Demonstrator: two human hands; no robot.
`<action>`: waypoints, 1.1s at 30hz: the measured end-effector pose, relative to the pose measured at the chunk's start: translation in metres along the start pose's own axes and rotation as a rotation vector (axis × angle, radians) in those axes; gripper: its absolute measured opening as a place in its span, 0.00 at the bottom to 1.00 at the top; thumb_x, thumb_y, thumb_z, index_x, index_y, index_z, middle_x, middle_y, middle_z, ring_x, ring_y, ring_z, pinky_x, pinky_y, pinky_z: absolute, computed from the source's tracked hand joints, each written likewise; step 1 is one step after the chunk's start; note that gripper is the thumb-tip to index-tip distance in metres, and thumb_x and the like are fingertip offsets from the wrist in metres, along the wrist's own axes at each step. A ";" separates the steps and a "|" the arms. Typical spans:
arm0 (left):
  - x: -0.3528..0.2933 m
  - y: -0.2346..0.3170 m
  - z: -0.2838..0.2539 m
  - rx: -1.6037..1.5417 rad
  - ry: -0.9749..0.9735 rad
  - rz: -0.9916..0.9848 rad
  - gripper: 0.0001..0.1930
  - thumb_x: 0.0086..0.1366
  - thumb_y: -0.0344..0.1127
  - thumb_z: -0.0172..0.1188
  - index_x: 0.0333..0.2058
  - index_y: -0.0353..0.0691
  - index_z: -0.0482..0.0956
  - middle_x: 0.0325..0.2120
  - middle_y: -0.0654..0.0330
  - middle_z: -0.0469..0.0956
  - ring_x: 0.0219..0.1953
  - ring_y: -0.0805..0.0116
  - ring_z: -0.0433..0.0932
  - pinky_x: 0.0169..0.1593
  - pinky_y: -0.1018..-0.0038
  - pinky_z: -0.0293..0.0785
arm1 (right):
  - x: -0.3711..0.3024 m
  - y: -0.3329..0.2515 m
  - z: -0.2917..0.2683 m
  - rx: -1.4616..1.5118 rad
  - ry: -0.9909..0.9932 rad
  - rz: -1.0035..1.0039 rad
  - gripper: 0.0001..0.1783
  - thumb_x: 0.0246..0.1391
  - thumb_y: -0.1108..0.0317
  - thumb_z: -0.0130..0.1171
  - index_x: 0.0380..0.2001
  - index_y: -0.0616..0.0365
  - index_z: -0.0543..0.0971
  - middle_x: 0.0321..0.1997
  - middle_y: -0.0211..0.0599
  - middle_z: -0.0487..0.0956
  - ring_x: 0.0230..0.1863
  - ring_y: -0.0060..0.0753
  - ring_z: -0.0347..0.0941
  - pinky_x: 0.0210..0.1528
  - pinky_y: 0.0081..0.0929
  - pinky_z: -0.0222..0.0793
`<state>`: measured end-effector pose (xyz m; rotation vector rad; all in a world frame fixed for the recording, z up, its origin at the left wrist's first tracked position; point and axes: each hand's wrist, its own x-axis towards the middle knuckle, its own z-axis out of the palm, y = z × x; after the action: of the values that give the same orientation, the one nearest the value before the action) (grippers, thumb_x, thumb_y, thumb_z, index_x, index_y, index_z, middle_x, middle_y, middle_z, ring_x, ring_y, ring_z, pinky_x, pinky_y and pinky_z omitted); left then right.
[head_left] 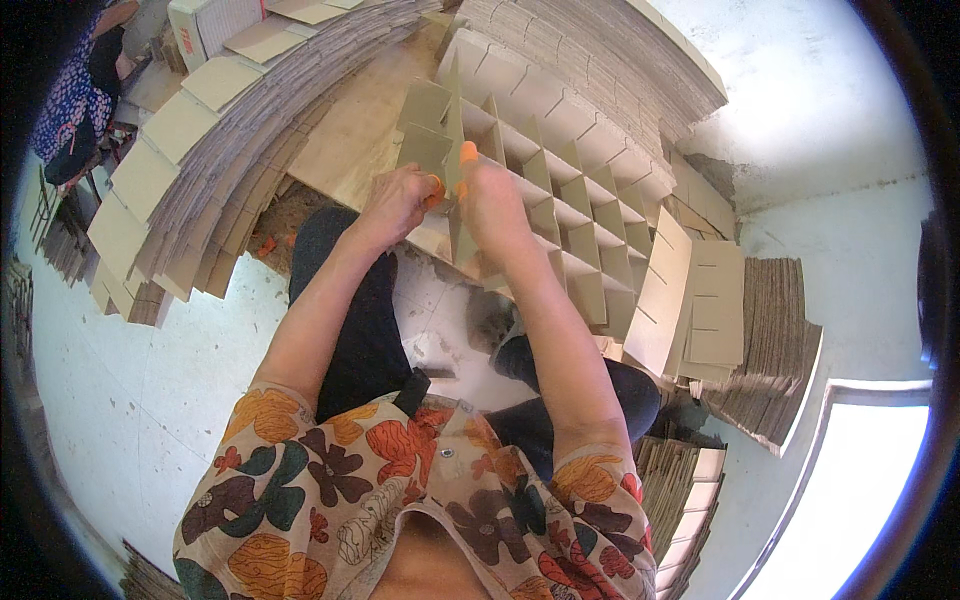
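A cardboard divider grid [565, 215] of interlocked slotted strips stands on a wooden board in front of me. My left hand [400, 203] is closed at the grid's left end, on the lower edge of a slotted cardboard strip [425, 122]. Beside it, my right hand [492, 205] is closed around the near part of an upright cardboard strip [455, 135] at that same end. Orange covers show on fingers of both hands. Where the strips meet between my hands is partly hidden by the fingers.
Long fanned stacks of cardboard strips [225, 165] curve along the left. More slotted strips [590, 75] lie behind the grid, and further piles [775, 320] lean by the right wall. A white box [215, 25] and another person [75, 110] in dotted clothing are at the upper left.
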<state>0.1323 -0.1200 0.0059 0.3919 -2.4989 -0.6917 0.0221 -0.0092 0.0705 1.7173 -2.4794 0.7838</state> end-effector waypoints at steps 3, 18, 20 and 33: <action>0.000 0.000 -0.002 0.005 0.005 -0.009 0.06 0.47 0.26 0.64 0.26 0.42 0.78 0.24 0.55 0.75 0.30 0.54 0.76 0.31 0.63 0.72 | -0.008 -0.003 0.002 0.065 0.011 0.039 0.06 0.44 0.79 0.52 0.28 0.70 0.72 0.24 0.59 0.74 0.28 0.60 0.73 0.29 0.46 0.68; 0.010 -0.004 0.003 -0.027 0.005 -0.018 0.07 0.47 0.28 0.65 0.28 0.41 0.80 0.24 0.55 0.76 0.31 0.56 0.78 0.33 0.65 0.73 | -0.009 0.009 0.008 0.065 -0.058 0.045 0.02 0.45 0.78 0.52 0.22 0.66 0.72 0.24 0.57 0.75 0.29 0.57 0.74 0.30 0.46 0.69; 0.013 -0.006 0.002 -0.045 -0.026 -0.011 0.08 0.48 0.29 0.66 0.29 0.42 0.81 0.24 0.55 0.77 0.31 0.56 0.78 0.34 0.66 0.73 | -0.011 0.014 0.016 0.037 -0.076 0.021 0.02 0.45 0.77 0.52 0.23 0.66 0.72 0.24 0.56 0.75 0.29 0.56 0.74 0.30 0.45 0.69; 0.120 -0.072 -0.037 0.248 -0.062 0.063 0.11 0.52 0.28 0.62 0.35 0.35 0.77 0.33 0.48 0.77 0.37 0.51 0.76 0.39 0.64 0.71 | -0.044 0.008 0.007 0.118 -0.049 0.023 0.03 0.46 0.76 0.52 0.27 0.62 0.74 0.26 0.53 0.74 0.28 0.55 0.73 0.29 0.43 0.69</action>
<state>0.0630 -0.2424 0.0424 0.3835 -2.6526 -0.3746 0.0342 0.0283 0.0484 1.7675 -2.5370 0.9192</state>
